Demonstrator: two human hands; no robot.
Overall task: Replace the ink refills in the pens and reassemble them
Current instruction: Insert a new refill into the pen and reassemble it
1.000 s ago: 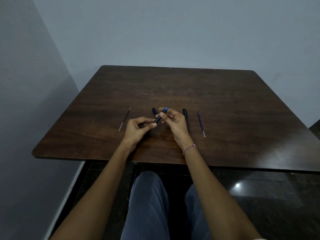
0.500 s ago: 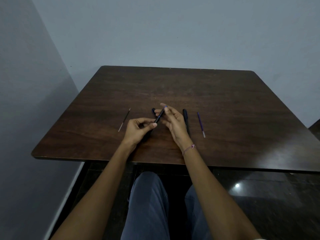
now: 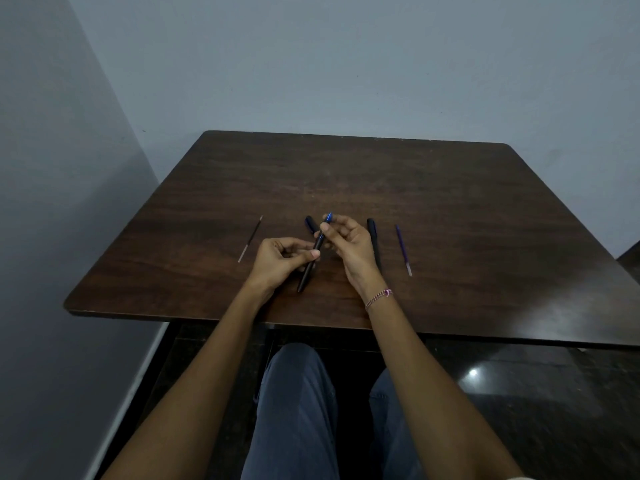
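A dark pen (image 3: 310, 265) with a blue tip end slants over the middle of the dark wooden table (image 3: 450, 202). My left hand (image 3: 282, 263) grips its barrel between thumb and fingers. My right hand (image 3: 349, 245) pinches the blue upper end of the same pen. Behind the hands a dark pen cap (image 3: 310, 224) lies on the table. A second black pen (image 3: 374, 240) lies just right of my right hand. A purple refill (image 3: 403, 249) lies further right, and a thin dark refill (image 3: 250, 239) lies left of my left hand.
The table stands in a corner, with a grey wall on the left and another behind. Its near edge runs just above my knees in grey trousers. A bracelet circles my right wrist. Dark glossy floor shows to the right.
The pen's blue end shows again above my right fingers after being covered. More of the lower barrel now sticks out below my left hand. Both hands stay in place.
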